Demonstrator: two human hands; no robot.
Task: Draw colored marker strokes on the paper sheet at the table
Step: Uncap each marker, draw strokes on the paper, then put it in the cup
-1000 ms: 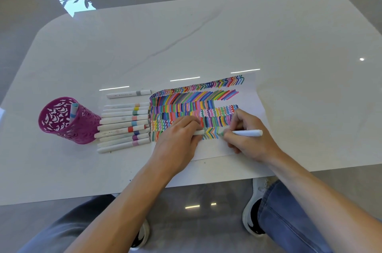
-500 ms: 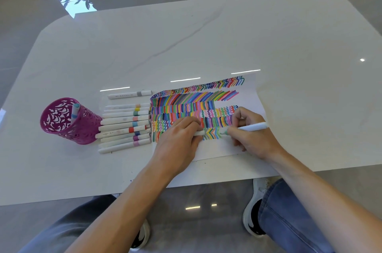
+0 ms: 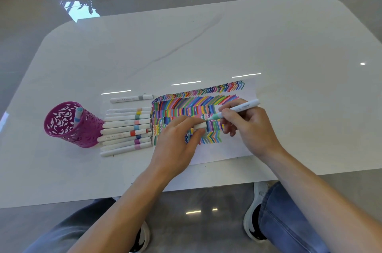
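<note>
A white paper sheet (image 3: 231,149) lies near the table's front edge, covered with rows of many-coloured strokes. My right hand (image 3: 246,128) grips a white marker (image 3: 241,107) with a mint-green end, its tip pointing down-left over the coloured rows. My left hand (image 3: 177,143) rests on the sheet and pinches the marker's white cap (image 3: 200,125) between thumb and fingers, just left of the tip.
Several capped markers (image 3: 126,130) lie in a row left of the sheet, one grey-banded marker (image 3: 132,98) apart behind them. A magenta perforated pen cup (image 3: 68,126) with one marker inside stands at the left. My knees and shoes show below the table's front edge.
My right hand lifted the marker from low on the sheet up and back, its rear end now raised to the right. The left hand shifted slightly, cap now showing between its fingers.
</note>
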